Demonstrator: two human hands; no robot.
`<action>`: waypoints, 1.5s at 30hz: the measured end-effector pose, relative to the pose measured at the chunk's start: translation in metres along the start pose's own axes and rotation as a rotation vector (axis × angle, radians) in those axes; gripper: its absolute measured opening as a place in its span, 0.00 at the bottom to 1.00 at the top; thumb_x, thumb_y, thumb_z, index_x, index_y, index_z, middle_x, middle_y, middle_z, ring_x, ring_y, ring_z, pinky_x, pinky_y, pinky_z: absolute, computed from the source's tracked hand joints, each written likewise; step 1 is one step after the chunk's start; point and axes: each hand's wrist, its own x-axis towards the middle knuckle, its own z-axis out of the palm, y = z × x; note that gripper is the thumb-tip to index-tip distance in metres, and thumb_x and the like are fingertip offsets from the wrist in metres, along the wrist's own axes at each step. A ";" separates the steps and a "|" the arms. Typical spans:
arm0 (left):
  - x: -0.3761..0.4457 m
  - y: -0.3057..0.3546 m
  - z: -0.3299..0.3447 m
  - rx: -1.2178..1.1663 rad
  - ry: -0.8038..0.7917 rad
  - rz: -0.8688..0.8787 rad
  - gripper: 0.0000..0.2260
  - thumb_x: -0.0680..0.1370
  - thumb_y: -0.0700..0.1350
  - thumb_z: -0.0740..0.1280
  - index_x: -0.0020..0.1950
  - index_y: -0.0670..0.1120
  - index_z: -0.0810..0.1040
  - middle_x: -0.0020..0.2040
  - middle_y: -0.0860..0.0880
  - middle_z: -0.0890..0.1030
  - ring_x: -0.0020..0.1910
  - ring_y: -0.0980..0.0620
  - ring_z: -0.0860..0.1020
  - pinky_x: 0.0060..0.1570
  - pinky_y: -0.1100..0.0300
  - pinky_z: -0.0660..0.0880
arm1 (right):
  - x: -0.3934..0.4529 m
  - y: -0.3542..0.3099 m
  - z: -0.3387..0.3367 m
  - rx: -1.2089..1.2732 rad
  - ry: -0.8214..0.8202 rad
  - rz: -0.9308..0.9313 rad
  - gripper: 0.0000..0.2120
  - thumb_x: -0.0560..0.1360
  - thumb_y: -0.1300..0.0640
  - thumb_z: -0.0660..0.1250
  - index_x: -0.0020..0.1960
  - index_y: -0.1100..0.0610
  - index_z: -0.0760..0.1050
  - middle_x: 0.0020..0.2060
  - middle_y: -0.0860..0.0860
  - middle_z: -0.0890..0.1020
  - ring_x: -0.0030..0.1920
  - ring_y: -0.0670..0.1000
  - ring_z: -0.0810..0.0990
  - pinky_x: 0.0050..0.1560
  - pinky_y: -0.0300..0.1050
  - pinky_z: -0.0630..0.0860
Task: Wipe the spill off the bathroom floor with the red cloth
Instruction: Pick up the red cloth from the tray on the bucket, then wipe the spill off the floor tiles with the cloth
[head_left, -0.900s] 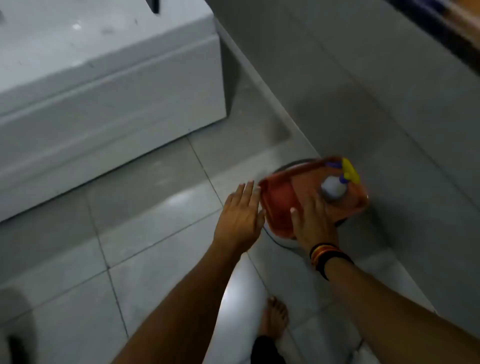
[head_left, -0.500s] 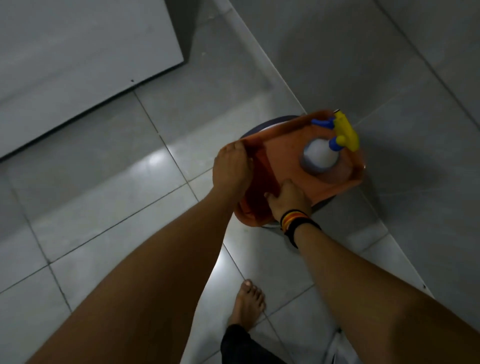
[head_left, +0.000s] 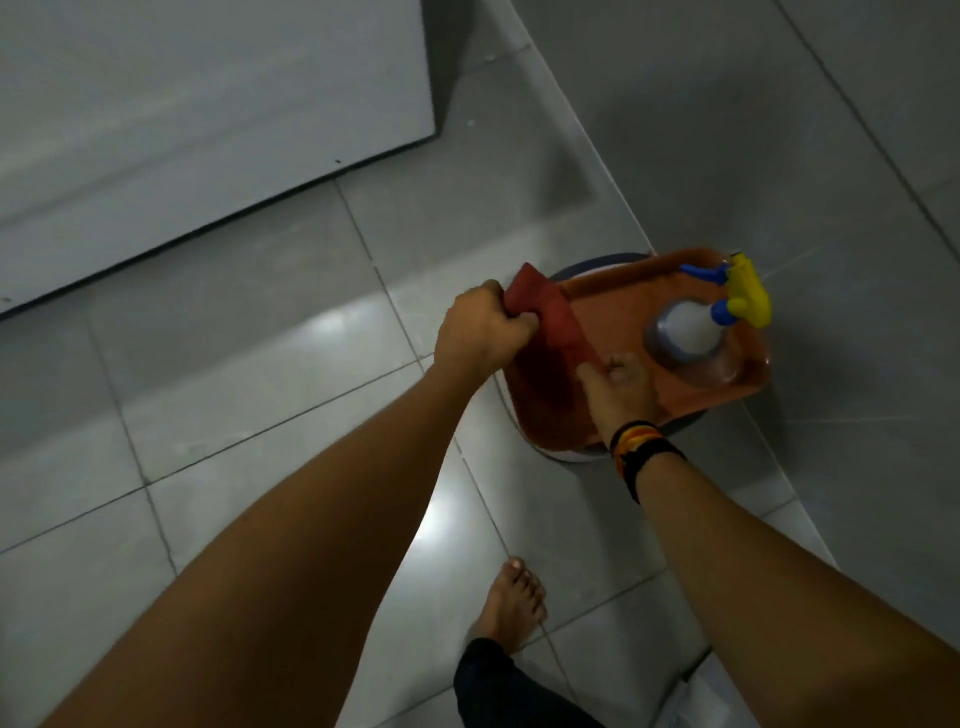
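Observation:
The red cloth (head_left: 550, 322) is lifted off the left end of an orange tray (head_left: 613, 301). My left hand (head_left: 480, 332) is clenched on the cloth's upper left corner. My right hand (head_left: 621, 387), with dark bands at the wrist, pinches the cloth's lower right end over the tray. The cloth stretches between both hands. No spill is visible on the grey tiled floor (head_left: 249, 395).
A spray bottle (head_left: 711, 317) with a yellow and blue trigger stands on the tray's right half. The tray rests on a round stool (head_left: 571, 452) against the grey wall (head_left: 779, 130). A white bathtub side (head_left: 182, 114) fills the upper left. My bare foot (head_left: 511, 608) stands below the tray.
Both hands reached onto the tray, closed on the red cloth and raised it off the tray. The camera moved nearer and tilted down.

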 end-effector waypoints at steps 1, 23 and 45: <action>-0.014 -0.009 -0.019 -0.118 -0.002 -0.046 0.11 0.76 0.52 0.72 0.51 0.48 0.77 0.47 0.49 0.82 0.47 0.47 0.82 0.44 0.54 0.81 | -0.014 -0.008 0.002 0.013 0.009 -0.027 0.08 0.73 0.57 0.74 0.48 0.53 0.75 0.46 0.53 0.83 0.45 0.55 0.80 0.42 0.42 0.72; -0.460 -0.507 -0.084 -1.162 0.199 -0.973 0.23 0.79 0.42 0.75 0.73 0.40 0.78 0.66 0.40 0.84 0.59 0.42 0.84 0.54 0.54 0.82 | -0.385 0.185 0.333 -0.665 -0.512 -0.256 0.14 0.75 0.59 0.73 0.60 0.53 0.80 0.56 0.55 0.85 0.52 0.56 0.82 0.56 0.46 0.78; -0.372 -0.742 0.114 0.073 0.694 -0.692 0.24 0.87 0.51 0.54 0.83 0.48 0.67 0.85 0.44 0.64 0.85 0.43 0.63 0.84 0.48 0.56 | -0.269 0.434 0.480 -1.263 -0.279 -0.788 0.37 0.84 0.39 0.49 0.85 0.57 0.41 0.84 0.59 0.43 0.84 0.62 0.41 0.80 0.70 0.43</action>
